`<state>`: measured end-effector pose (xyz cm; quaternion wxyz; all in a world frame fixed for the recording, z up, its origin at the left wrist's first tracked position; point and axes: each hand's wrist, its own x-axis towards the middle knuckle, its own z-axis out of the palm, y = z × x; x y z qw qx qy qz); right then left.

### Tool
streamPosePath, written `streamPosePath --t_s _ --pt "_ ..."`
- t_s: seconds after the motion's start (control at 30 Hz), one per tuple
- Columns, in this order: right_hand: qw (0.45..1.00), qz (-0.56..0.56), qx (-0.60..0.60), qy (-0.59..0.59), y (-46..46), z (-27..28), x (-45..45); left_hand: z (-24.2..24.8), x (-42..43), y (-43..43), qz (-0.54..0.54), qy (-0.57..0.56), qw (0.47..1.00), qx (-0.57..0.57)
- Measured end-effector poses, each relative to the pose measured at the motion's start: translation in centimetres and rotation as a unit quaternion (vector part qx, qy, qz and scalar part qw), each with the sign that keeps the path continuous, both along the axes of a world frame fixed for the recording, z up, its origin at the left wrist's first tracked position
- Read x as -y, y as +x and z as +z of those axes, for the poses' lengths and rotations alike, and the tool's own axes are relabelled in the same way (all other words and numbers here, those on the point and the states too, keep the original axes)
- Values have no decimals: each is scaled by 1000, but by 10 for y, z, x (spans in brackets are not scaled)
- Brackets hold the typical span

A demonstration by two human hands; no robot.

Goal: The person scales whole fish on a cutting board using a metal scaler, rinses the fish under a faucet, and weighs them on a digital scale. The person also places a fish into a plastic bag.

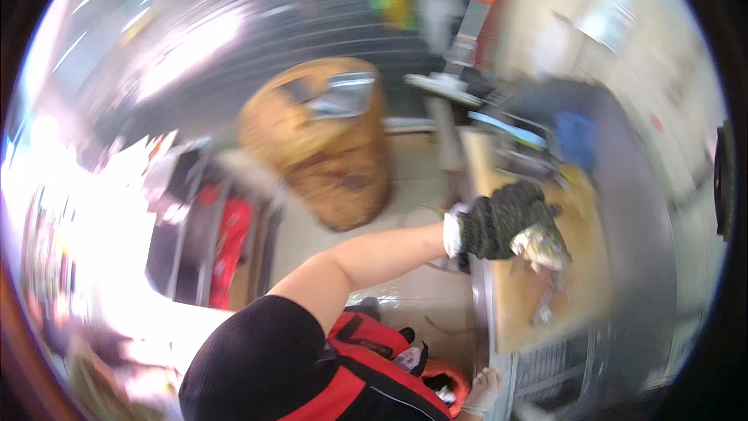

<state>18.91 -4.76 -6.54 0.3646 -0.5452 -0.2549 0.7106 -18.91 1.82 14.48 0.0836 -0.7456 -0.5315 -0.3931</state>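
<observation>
My left hand (508, 222), in a dark knit glove with a white cuff, grips a fish (543, 248) over a yellowish cutting board (526, 310). The fish's pale head end sticks out past the glove, and the fingers hide the rest. Below the fish, at the board, a silvery scrap (543, 313) is too blurred to make out. Low in the view my right hand (482, 390) is at the metal counter edge (504, 386); whether it holds anything is unclear.
A large wooden chopping block (327, 169) stands on the tiled floor, with a shiny flat object (345, 95) on top. Beyond the board are a blue item (575, 137) and a wire rack (520, 120). Below it is a slotted grate (543, 371). Red items (231, 242) stand at left.
</observation>
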Motion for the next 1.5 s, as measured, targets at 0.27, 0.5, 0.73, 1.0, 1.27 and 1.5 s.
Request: streamPosePath --t_s 0.27,0.5,0.73,1.0,1.27,1.5 --pt "915 374 -141 48 -96 -59 44 -1 383 -62 390 -8 916 -92" --pt "826 559 -41 62 -255 -53 220 15 745 -44 573 -211 789 -64" --pt "786 614 54 46 -286 -63 365 20 975 -86 648 -345 676 -55" --pt "789 604 106 40 -318 -97 455 -21 1117 -204 626 -485 601 -108" --pt "770 628 95 63 -397 -52 577 -96 1173 -289 530 -493 687 -61" --pt "755 615 104 203 -391 -19 690 -102 1195 -315 439 -493 750 -37"
